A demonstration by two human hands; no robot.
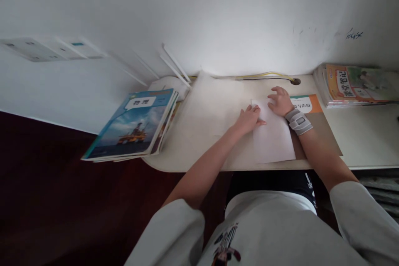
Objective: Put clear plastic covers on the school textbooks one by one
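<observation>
A white sheet (272, 139), perhaps folded, lies partly over a textbook with a brown and orange cover (322, 131) on the desk. My left hand (249, 119) rests at the sheet's left edge, its fingers apart and thumb stretched over the paper. Over the upper right of the sheet, beside the textbook, is my right hand (279, 102), with loosely bent, separated fingers and nothing visible in them. A grey band (299, 121) is wrapped round that wrist. Part of the textbook is hidden by the sheet and my right forearm.
A pile of books with a blue physics textbook on top (134, 126) juts over the desk's left edge. Behind it stands a white router (166, 84) with antennas. Another stack of books (358, 85) sits at right. Cables (264, 75) run along the wall to a desk hole (295, 81).
</observation>
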